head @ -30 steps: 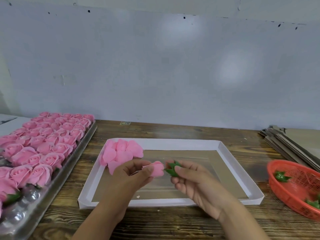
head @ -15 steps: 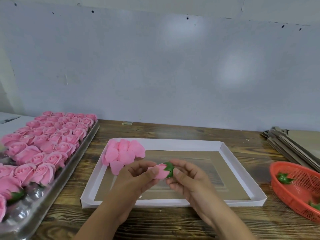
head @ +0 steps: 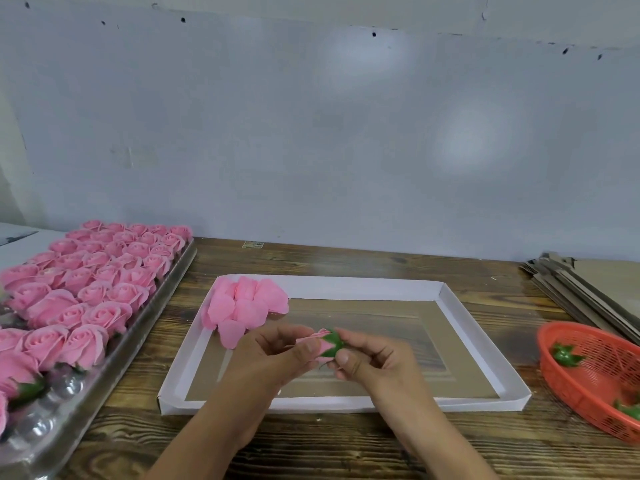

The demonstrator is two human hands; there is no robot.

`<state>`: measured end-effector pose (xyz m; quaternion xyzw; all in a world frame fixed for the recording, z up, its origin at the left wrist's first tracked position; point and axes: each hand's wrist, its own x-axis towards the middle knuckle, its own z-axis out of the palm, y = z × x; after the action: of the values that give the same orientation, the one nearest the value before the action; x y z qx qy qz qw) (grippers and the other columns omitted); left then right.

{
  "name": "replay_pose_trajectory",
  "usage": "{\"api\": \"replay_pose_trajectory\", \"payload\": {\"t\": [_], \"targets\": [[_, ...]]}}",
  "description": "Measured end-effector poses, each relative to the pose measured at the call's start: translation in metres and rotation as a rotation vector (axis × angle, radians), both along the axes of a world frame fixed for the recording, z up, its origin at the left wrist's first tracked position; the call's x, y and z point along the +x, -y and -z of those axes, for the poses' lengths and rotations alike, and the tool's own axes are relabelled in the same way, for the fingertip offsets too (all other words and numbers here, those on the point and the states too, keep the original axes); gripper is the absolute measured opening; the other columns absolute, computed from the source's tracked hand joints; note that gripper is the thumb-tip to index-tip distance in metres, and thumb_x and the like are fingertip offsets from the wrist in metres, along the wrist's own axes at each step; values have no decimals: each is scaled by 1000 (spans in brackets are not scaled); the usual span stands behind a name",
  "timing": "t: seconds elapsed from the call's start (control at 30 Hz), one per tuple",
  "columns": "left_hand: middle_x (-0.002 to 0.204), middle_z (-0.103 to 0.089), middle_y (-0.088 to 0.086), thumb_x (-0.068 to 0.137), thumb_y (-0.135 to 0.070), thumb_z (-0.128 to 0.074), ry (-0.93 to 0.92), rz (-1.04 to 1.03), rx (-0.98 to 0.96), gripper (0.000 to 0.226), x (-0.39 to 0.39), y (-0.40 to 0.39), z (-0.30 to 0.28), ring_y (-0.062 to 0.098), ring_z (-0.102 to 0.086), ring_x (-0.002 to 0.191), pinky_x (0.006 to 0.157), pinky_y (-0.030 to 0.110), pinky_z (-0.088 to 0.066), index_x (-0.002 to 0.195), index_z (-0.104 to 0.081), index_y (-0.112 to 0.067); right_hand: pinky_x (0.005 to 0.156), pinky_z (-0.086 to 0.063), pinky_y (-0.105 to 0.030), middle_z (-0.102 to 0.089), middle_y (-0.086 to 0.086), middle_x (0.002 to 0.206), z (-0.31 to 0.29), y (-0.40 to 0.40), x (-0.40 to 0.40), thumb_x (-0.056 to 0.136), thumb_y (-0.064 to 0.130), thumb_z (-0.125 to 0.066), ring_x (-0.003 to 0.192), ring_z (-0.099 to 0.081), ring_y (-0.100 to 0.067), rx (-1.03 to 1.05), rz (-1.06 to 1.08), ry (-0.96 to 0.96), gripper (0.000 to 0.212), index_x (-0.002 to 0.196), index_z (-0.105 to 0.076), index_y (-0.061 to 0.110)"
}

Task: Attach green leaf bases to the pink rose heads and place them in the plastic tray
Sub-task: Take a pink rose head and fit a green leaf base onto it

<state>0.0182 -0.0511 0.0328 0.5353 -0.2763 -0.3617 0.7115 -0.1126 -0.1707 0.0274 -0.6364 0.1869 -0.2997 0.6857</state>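
Pressing a green plastic leaf base onto a pink foam rose head above the white cardboard box lid.

The left hand grasps the rose; the right hand pinches the leaf base. A dark wooden table meets a pale grey wall. At its left edge a clear plastic tray holds rows of finished roses. Loose pink petals fill the lid's far left corner. At the right edge an orange mesh basket holds spare leaf bases, before stacked cardboard sheets.

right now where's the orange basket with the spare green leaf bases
In the head view the orange basket sits at the far right edge of the wooden table, just right of the white cardboard tray and in front of the stacked cardboard sheets.
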Motion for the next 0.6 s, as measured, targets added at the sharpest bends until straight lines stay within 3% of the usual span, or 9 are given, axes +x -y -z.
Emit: {"api": "replay_pose_trajectory", "payload": {"t": [0.13,0.23,0.37,0.5,0.6], "targets": [[95,-77,15,61,-31,-84,57,4,18,30,2,0,2,24,-74,90,78,26,-60,86,-80,-16,65,-55,-19,-78,-8,84,2,1,0,83,-9,-68,72,-70,-7,-57,14,-33,25,102,-75,7],[92,-77,15,60,-32,-84,91,-1,40,30,2,0,2,22,-74,87,78,27,-60,86,-81,-17,67,-55,-20,-78,-7,84,1,1,0,84,-8,-68,72,-70,-7,-125,10,-68,30,97,-77,18],[88,-78,9,64,-25,-83,146,1,89,25,3,-2,2,16,-74,82,71,20,-58,88,-80,-18,87,-56,-46,-76,-15,91,-2,6,-5,86,2,-71,89,-71,-32,-257,-47,-156,29,100,-79,26],[94,-79,2,77,-11,-81,235,11,137,37,3,-3,0,15,-75,89,73,17,-58,111,-70,-18,80,-55,-29,-77,-7,92,-5,7,-8,82,4,-74,82,-69,-18,-285,-130,-209,35,99,-77,35],[105,-78,1,74,-24,-80,198,-8,89,49,3,-2,-1,16,-74,99,81,24,-60,121,-64,-22,80,-55,-26,-77,-9,91,-6,6,-5,81,1,-75,82,-70,-16,-221,-92,-137,26,97,-78,22]]}}
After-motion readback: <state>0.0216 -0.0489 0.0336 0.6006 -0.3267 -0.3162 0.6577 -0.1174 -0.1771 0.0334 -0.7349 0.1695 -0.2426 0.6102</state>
